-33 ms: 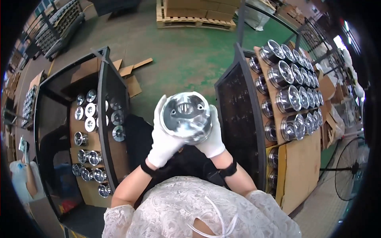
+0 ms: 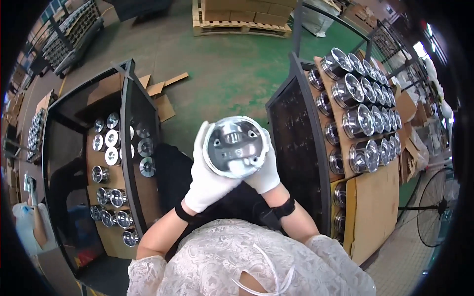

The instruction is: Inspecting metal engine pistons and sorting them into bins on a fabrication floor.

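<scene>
A polished, round metal housing [image 2: 238, 148] is held up in front of my body, its hollow side with small holes and raised bosses turned up toward me. My left hand [image 2: 210, 175], in a white glove, wraps the housing's left side with the thumb up along the rim. Around the right side curl the fingers of my gloved right hand [image 2: 264, 172], partly hidden behind the metal.
On my right, a dark-framed rack [image 2: 298, 118] carries rows of similar shiny metal housings [image 2: 358, 121] over cardboard. To my left stands another black-framed cart [image 2: 127, 113] with scattered metal housings [image 2: 118, 197]. A loaded wooden pallet [image 2: 242, 29] lies ahead; a wheel-shaped wire guard [image 2: 434, 207] is far right.
The housing has tilted and turned in my hands, so its hollow inside now faces me more fully. Both hands still grip it at nearly the same spot.
</scene>
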Motion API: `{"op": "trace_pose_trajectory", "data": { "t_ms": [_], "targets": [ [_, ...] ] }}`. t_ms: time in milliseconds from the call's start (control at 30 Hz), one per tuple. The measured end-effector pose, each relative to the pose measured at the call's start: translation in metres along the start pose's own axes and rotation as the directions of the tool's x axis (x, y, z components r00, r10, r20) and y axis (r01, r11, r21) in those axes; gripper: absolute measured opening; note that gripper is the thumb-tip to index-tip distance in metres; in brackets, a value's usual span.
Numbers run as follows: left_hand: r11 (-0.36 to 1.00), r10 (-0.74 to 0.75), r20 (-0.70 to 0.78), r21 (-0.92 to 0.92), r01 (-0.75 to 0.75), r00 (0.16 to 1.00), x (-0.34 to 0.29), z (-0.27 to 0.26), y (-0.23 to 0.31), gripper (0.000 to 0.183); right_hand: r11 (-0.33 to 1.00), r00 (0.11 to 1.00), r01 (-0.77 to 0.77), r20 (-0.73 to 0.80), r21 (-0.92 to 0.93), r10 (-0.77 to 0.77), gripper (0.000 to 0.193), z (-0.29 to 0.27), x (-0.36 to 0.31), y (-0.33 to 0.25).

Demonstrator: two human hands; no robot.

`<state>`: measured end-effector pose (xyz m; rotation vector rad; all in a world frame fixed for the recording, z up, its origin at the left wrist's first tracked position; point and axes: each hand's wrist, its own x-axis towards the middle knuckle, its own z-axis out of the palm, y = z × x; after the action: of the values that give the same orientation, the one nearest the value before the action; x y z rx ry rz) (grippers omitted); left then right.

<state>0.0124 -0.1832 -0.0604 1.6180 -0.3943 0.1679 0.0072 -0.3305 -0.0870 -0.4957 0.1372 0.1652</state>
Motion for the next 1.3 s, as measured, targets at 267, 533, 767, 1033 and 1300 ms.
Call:
{"op": "trace_pose_trajectory", "data": {
  "t_ms": [267, 533, 767, 1033, 1300],
  "targets": [
    [0.877, 0.437, 0.305, 0.064, -0.476, 0.846, 0.006, 0.011, -0.004, 0.130, 0.993, 0.986, -0.079, 0.156, 0.090, 0.064, 0.055, -0.003, -0.015, -0.042],
    [0.978, 0.206, 0.403, -0.108, -0.177, 0.892, 0.008, 0.054, 0.009, 0.112, -0.422, 0.717, 0.470, 0.614, -0.775, -0.330, 0.012, 0.034, -0.089, -0.098],
    [0.987, 0.001, 0.619, 0.126, -0.100, 0.786, -0.019, 0.095, 0.035, 0.120, -0.427, 0.915, 0.141, 0.282, -0.893, -0.287, 0.021, 0.011, -0.161, -0.086],
    [0.980, -0.169, 0.625, 0.187, 0.064, 0.763, 0.023, 0.103, 0.022, 0.062, 0.461, 0.636, -0.238, -0.496, -0.855, -0.592, 0.039, -0.014, -0.295, -0.222],
    [0.774, -0.458, 0.466, 0.628, 0.082, 0.757, 0.079, 0.019, -0.045, 0.044, 0.053, 0.182, -0.819, -0.346, -0.572, -0.921, 0.039, -0.138, -0.373, -0.470]
  ]
}}
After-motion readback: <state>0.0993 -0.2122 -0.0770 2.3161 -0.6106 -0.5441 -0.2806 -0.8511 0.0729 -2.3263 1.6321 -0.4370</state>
